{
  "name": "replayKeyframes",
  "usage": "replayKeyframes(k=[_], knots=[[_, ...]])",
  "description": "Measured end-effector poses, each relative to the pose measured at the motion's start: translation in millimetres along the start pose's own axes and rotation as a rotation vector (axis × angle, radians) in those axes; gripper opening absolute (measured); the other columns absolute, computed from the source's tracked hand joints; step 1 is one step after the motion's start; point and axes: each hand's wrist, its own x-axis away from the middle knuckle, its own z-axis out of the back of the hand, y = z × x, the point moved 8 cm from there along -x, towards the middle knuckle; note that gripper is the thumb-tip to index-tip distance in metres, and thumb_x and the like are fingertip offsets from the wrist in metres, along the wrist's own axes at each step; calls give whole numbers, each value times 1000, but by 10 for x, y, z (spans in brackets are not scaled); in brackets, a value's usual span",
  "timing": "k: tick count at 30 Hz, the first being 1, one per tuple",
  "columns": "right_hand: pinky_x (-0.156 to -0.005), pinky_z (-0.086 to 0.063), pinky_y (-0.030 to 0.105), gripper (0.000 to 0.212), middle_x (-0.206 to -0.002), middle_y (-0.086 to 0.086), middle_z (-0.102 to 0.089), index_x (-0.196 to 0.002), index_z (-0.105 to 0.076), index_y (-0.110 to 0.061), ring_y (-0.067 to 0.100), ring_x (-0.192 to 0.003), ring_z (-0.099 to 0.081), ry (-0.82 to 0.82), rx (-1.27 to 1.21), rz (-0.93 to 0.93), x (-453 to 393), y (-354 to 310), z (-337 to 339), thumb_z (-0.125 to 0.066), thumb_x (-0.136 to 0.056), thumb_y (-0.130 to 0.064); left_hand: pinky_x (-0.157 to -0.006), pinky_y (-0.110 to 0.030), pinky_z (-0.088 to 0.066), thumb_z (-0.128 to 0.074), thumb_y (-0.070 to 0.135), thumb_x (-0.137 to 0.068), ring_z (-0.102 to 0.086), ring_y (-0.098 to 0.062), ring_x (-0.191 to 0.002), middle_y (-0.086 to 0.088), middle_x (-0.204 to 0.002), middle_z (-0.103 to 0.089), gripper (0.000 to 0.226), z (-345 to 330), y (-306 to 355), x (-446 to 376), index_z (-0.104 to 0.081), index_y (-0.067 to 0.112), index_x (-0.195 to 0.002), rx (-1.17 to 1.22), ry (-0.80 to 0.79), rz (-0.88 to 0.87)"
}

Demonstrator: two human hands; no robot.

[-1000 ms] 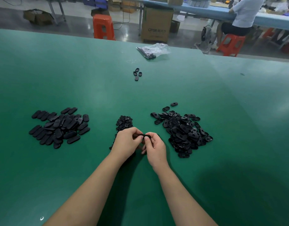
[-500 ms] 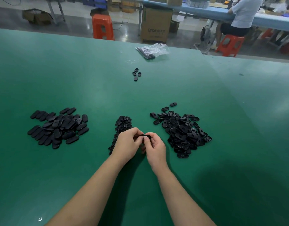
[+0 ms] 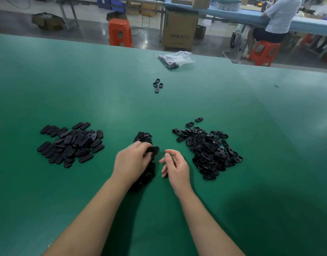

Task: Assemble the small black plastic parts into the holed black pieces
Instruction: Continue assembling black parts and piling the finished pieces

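Half a second before, both hands had met over one black piece at the desk's middle; by this moment they had parted, the left hand point(image 3: 131, 161) blurred with motion and carrying the black piece point(image 3: 153, 150) away pinched in its fingertips, the right hand point(image 3: 174, 167) left beside it with fingers point(image 3: 167, 155) loosely curled and apart, holding nothing. That suggested one assembly was just done and the finished piece was bound for the pile of closed ovals point(image 3: 70, 143) at nine o'clock. The next move would likely call for the right hand to take a fresh holed piece from the heap point(image 3: 208, 150) at three o'clock, and for a small part from the little mound point(image 3: 142, 136) at twelve o'clock, just beyond the left hand. Farther up the green desk point(image 3: 103, 98) lay four stray pieces point(image 3: 157, 85), and beyond them a clear plastic bag point(image 3: 177, 59).
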Motion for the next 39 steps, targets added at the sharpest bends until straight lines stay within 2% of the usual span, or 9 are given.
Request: replayKeyframes(k=[4,8,12,16,19,27,31,36,39], knots=[[-54,-53,27,11,-81,-3,-71,-106,-64,-25,10,-59,-58,-11,59,19,21,-15,3,-54,-104,-22,-55,-29,-42,-69,27,-90,-54,-22,-66,-1,-86,-56,25,343,-762,-21,-72,14,-112,-137,121,305],[-56,-54,29,11,-79,-4,-70,-103,-65,-25,9,-60,-59,-12,94,23,26,-28,9,-54,-104,-21,-73,-42,-49,-69,29,-90,-59,-38,-85,-17,-102,-59,31,725,-1515,36,-73,11,-115,-242,180,565],[-56,-54,29,12,-78,-4,-69,-103,-66,-24,8,-60,-59,-14,118,25,38,-35,3,-54,-104,-22,-88,-49,-46,-66,29,-92,-56,-44,-97,-25,-108,-56,31,858,-1930,96,-73,12,-118,-319,104,716],[-55,-54,30,12,-77,-3,-69,-101,-66,-22,9,-59,-58,-10,131,30,32,-46,-1,-54,-104,-21,-86,-49,-47,-64,27,-94,-56,-43,-101,-23,-111,-56,32,819,-1861,93,-70,13,-122,-251,118,681],[-55,-54,30,13,-76,-4,-69,-100,-66,-22,8,-59,-58,-7,150,34,33,-48,-3,-54,-104,-21,-71,-39,-47,-62,26,-95,-60,-36,-89,-12,-102,-61,21,695,-1583,32,-73,16,-111,-141,123,559],[-54,-54,28,14,-76,-8,-69,-97,-66,-24,6,-57,-58,-6,188,45,41,-44,-7,-54,-104,-23,-69,-30,-47,-65,34,-96,-56,-9,-77,10,-88,-60,14,-88,-915,34,-76,28,-102,138,-98,381],[-54,-53,27,13,-76,-7,-69,-97,-66,-24,5,-57,-58,-2,210,47,39,-35,-15,-55,-103,-22,-87,-33,-40,-65,35,-96,-55,-13,-85,11,-90,-58,19,-276,-899,122,-77,27,-109,161,-63,360],[-53,-53,27,14,-77,-5,-70,-95,-66,-27,5,-58,-59,-2,239,42,51,-42,-29,-55,-103,-21,-83,-29,-33,-68,35,-94,-53,-16,-84,12,-87,-56,17,-307,-919,142,-78,29,-106,131,-33,333],[-57,-54,41,15,-80,4,-69,-94,-64,-30,9,-60,-57,-12,295,45,89,-52,-61,-55,-102,-20,-81,-29,-36,-68,35,-93,-52,-18,-84,12,-87,-56,15,-302,-920,142,-79,30,-103,118,-27,334]])
